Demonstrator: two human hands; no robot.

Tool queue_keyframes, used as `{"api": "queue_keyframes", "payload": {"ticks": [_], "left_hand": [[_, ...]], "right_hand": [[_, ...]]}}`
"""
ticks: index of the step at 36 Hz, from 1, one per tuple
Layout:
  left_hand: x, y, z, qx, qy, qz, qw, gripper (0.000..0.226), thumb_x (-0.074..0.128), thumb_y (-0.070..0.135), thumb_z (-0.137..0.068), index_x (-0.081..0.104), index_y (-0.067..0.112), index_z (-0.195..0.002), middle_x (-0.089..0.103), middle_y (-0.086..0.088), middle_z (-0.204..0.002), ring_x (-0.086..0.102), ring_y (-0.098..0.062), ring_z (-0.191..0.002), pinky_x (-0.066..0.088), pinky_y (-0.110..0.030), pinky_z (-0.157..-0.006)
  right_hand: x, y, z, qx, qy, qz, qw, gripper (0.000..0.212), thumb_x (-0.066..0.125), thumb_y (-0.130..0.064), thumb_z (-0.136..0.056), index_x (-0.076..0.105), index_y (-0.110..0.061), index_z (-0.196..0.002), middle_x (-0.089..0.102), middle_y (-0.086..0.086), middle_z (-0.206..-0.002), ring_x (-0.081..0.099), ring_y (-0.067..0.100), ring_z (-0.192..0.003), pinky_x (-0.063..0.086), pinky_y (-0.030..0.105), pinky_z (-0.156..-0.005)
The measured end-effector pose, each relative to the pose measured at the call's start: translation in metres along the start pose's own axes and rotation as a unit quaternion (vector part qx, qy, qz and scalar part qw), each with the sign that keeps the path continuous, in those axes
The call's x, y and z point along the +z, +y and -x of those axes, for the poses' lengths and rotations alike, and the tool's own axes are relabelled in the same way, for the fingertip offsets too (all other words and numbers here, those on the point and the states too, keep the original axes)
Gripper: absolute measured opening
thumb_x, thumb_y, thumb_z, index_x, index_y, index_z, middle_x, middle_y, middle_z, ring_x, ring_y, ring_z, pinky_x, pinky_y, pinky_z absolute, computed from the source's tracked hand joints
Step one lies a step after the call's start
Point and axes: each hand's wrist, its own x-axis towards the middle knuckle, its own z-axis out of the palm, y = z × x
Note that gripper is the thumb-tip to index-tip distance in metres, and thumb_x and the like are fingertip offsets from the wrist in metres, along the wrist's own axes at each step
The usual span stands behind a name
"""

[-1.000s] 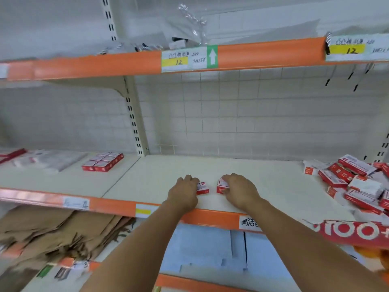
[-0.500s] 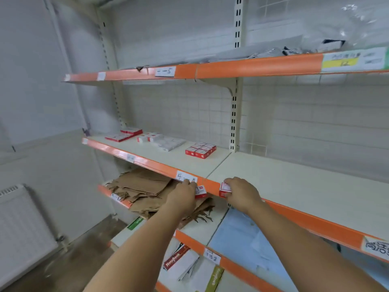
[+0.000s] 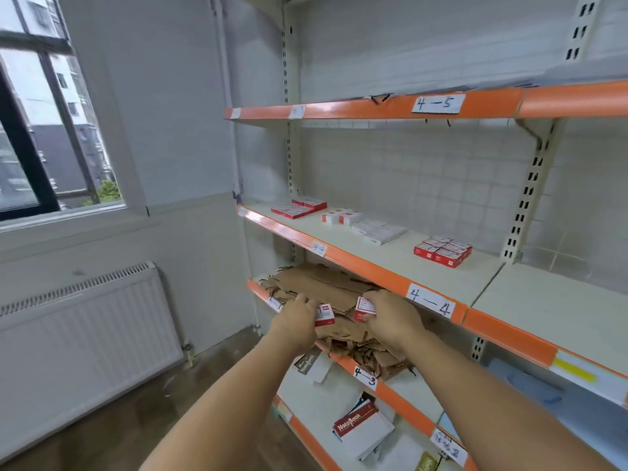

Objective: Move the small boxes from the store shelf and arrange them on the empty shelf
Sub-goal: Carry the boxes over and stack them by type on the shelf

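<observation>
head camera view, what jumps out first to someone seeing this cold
Two bare arms reach into the middle of the view, the left hand and the right hand each gripping a small red and white box in front of the orange-edged shelf tagged 4-4. On that shelf sit arranged boxes; under it, crumpled cardboard.
</observation>
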Motion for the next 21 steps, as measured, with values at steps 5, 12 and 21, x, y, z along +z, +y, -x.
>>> {"api": "queue_keyframes", "payload": {"ticks": [5, 12, 21], "left_hand": [[-0.001, -0.034, -0.022, -0.009, 0.009, 0.014, 1.000, 0.050, 0.052, 0.003, -0.089, 0.043, 0.015, -0.136, 0.044, -0.006, -0.133, 0.047, -0.024, -0.119, 0.049, -0.038, -0.092], [-0.006, -0.078, -0.071, -0.020, 0.007, -0.010, 1.000, 0.048, 0.054, 0.010, -0.092, 0.042, 0.015, -0.137, 0.043, -0.006, -0.135, 0.047, -0.024, -0.120, 0.048, -0.035, -0.092], [-0.030, -0.123, -0.147, -0.036, 0.017, -0.026, 0.999, 0.048, 0.055, 0.013, -0.092, 0.042, 0.021, -0.137, 0.048, -0.004, -0.129, 0.049, -0.023, -0.116, 0.047, -0.040, -0.095]], "right_hand": [[0.016, -0.020, -0.044, -0.008, 0.001, -0.001, 1.000, 0.041, 0.059, -0.026, -0.091, 0.052, -0.023, -0.131, 0.056, 0.002, -0.126, 0.054, 0.023, -0.115, 0.045, 0.031, -0.088], [0.035, -0.040, -0.117, -0.020, -0.002, 0.007, 1.000, 0.038, 0.059, -0.027, -0.092, 0.053, -0.020, -0.129, 0.057, 0.003, -0.126, 0.053, 0.024, -0.115, 0.044, 0.032, -0.088], [0.042, -0.058, -0.210, -0.025, -0.001, 0.005, 1.000, 0.049, 0.057, -0.027, -0.094, 0.045, -0.019, -0.141, 0.052, 0.005, -0.137, 0.051, 0.023, -0.124, 0.046, 0.033, -0.096]]}}
